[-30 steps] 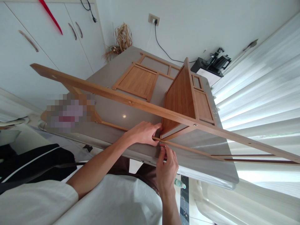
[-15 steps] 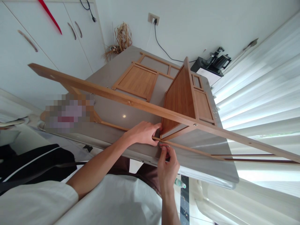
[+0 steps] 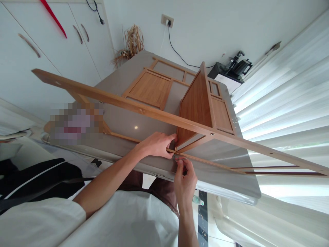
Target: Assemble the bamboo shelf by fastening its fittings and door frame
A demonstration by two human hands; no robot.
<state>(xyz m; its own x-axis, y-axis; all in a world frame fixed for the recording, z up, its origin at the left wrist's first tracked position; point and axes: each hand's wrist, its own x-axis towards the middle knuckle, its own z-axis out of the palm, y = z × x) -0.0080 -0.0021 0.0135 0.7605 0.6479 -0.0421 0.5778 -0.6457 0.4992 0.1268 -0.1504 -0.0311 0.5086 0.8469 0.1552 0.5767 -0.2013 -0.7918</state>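
A wooden frame stands on the grey table, with a long upper rail (image 3: 144,111) crossing in front of an upright wooden panel (image 3: 195,103). My left hand (image 3: 156,145) is closed round the thin lower rail (image 3: 205,160) where it meets the panel's lower corner. Just right of it, my right hand (image 3: 185,175) pinches a small thin metal tool, seemingly a hex key (image 3: 182,158), against the outer side of that joint. The tool's tip and the fastener are too small to make out. A bolt hole (image 3: 212,134) shows in the upper rail.
More wooden panel frames (image 3: 150,88) lie flat on the grey table (image 3: 131,120). At the left end, a blurred patch (image 3: 74,123) covers part of the frame. A kettle (image 3: 243,67) stands on a small cabinet at the back right, near curtains (image 3: 288,113). A bottle (image 3: 197,200) is below the table edge.
My right hand has shifted very slightly, and the thin tool in its fingers shows at a slightly different angle. My left hand and the frame stay as they were.
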